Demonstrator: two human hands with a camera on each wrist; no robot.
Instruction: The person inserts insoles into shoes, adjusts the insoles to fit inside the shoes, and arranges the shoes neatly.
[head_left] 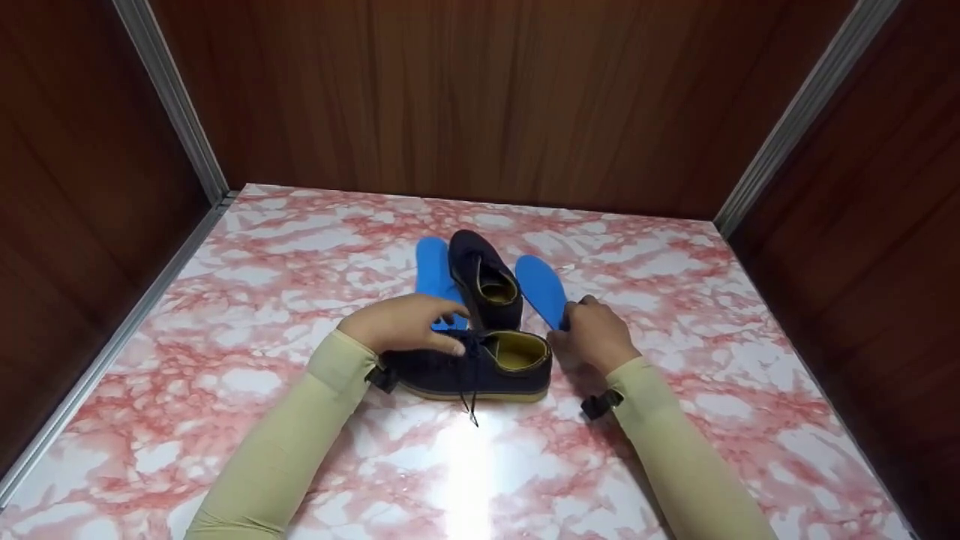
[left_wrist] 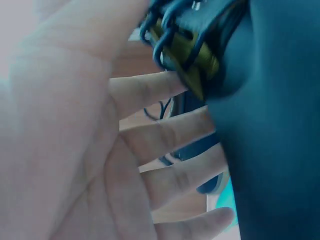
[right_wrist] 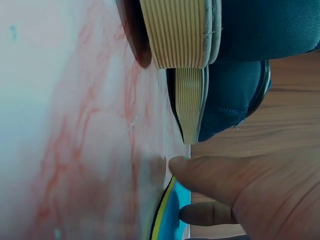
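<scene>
A dark navy lace-up shoe (head_left: 510,383) with a ribbed tan sole lies sideways in front, its toe to the left. Over its toe and laces my left hand (head_left: 409,324) is arched, fingers spread along the far side and thumb on the near side. The other dark shoe (head_left: 484,281) stands behind it, toe pointing away. To the right, my right hand (head_left: 598,334) pinches the near end of a blue insole (head_left: 541,289), which shows a yellow edge in the right wrist view. Left of the rear shoe lies a second blue insole (head_left: 433,270), partly hidden.
The table (head_left: 300,450) has a red-and-white marbled top with a bright glare in front. Dark wooden panels (head_left: 450,97) rise at the back and both sides, joined by metal corner strips (head_left: 176,97). Loose lace ends (head_left: 471,412) hang over the front shoe's near side.
</scene>
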